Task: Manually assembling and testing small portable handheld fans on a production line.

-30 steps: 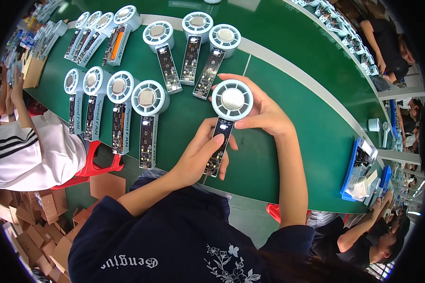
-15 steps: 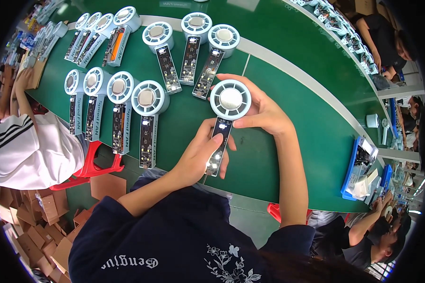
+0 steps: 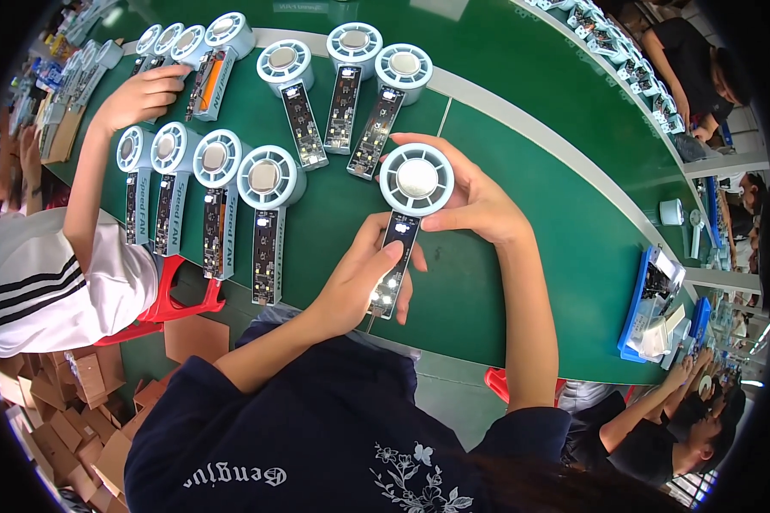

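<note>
Between my two hands is a light-blue handheld fan [image 3: 417, 175] with a round grille head and a bare black circuit board along its handle. Small lights on the board glow. My left hand [image 3: 359, 278] wraps the handle, its thumb pressed on the board. Around the fan's head my right hand [image 3: 479, 201] is closed, fingers behind it and thumb at its lower edge. Just beyond stand similar fans, the nearest being a fan with its board exposed [image 3: 378, 128]. To the left, another fan [image 3: 267, 231] heads a row of several with open handles.
A co-worker's hand [image 3: 145, 96] reaches among several fans at the far left of the green table [image 3: 479, 316]. At the right edge lies a blue tray [image 3: 637, 312] with small parts. Cardboard boxes [image 3: 77, 419] are piled on the floor, lower left, near a red stool [image 3: 184, 299].
The co-worker at left has stretched an arm over the table to the back row of fans. My hands and the fan they hold stay almost still.
</note>
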Tool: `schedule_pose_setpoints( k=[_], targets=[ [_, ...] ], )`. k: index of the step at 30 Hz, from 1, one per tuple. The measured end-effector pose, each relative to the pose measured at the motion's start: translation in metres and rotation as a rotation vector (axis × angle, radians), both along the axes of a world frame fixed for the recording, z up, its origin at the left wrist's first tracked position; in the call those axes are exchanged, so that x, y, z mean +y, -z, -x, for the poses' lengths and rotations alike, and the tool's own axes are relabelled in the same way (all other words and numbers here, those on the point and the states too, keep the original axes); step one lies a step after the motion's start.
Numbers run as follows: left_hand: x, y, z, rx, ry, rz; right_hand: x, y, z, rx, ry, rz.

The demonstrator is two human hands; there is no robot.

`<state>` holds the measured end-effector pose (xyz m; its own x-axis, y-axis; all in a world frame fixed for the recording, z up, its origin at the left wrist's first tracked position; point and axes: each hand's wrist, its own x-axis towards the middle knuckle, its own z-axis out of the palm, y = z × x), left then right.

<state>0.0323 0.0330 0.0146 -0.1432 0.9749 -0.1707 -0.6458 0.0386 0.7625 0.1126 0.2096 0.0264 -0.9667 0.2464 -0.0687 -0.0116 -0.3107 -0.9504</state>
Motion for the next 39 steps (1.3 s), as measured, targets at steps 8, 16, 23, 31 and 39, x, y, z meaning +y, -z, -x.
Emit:
schedule_pose_setpoints(
  k=[8,16,23,31,39],
  targets=[
    [0.001,0.000,-0.001,0.056,-0.014,0.028,0.001,0.002,0.001,0.007,-0.024,0.017],
    [-0.002,0.002,-0.005,0.110,0.032,0.012,-0.017,-0.022,-0.015,-0.046,-0.006,-0.116],
    [-0.017,0.003,-0.005,0.733,0.007,-0.231,-0.119,-0.032,-0.022,-0.487,0.550,-0.954],
    [-0.060,-0.066,0.036,1.437,0.457,-0.124,-0.125,-0.045,-0.030,-0.709,0.382,-0.884],
    [-0.086,-0.049,0.068,1.697,-0.389,0.207,-0.125,-0.030,-0.052,-0.516,0.427,-1.256]
  ],
)
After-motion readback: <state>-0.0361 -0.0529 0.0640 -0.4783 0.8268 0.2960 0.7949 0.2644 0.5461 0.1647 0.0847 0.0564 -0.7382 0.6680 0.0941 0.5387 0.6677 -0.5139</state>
